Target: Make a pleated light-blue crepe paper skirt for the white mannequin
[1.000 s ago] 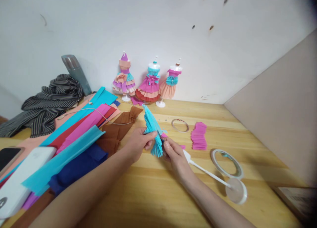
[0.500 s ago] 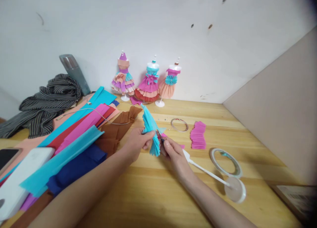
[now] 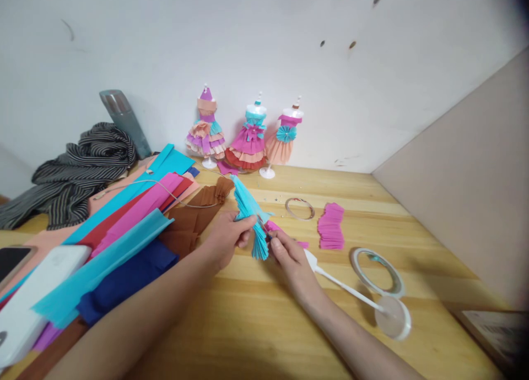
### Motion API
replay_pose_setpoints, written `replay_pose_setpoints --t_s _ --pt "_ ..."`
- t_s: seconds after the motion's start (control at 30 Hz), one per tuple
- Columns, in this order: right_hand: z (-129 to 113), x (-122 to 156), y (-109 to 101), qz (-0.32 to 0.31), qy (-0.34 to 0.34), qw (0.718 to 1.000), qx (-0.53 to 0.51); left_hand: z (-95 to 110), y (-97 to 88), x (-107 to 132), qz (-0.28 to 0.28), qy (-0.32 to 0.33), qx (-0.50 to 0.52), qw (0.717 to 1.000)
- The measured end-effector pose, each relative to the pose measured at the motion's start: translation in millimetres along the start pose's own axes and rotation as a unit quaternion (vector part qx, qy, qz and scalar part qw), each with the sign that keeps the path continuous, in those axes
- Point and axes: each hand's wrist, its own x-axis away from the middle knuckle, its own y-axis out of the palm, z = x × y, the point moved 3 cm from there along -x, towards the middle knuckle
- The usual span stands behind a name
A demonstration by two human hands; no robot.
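Observation:
My left hand [image 3: 231,231] pinches a pleated strip of turquoise crepe paper [image 3: 247,201] between thumb and fingers. The strip stands tilted, its lower folds fanned out below my thumb. My right hand [image 3: 289,250] is closed around small scissors [image 3: 263,224], whose blades lie against the paper's right edge; the handles are mostly hidden by my fingers. Just behind that hand a bit of magenta paper [image 3: 271,226] shows. A white stand with a rod and round base [image 3: 392,316] lies on its side by my right wrist.
Three small mannequins in paper dresses [image 3: 248,137] stand against the wall. Coloured crepe sheets [image 3: 124,220], a white device [image 3: 45,292] and a striped cloth [image 3: 91,159] cover the left. Rightward lie a pleated magenta strip [image 3: 330,226], a tape roll [image 3: 397,286] and a thin ring [image 3: 313,210].
Both hands and the turquoise paper have shifted slightly left. The scissor blades now sit a little further left and across the paper's edge.

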Motion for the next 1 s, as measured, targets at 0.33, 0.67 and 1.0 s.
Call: replay_pose_setpoints --t_s 0.33,0.67,1.0 --pt "-0.8 -0.5 1.0 0.015 -0.028 0.997 0.076 -4.8 1.1 -1.2 -0.008 -0.006 -0.005 1.000" --pt "-5.6 -1.2 2.3 0.038 -0.055 0.993 0.096 -7.1 9.1 4.7 -0.018 -0.017 -0.022 0.999" --pt "-3.1 -0.8 2.0 0.036 -0.027 0.998 0.049 -11.4 9.5 5.9 -0.026 -0.005 -0.050 0.998"
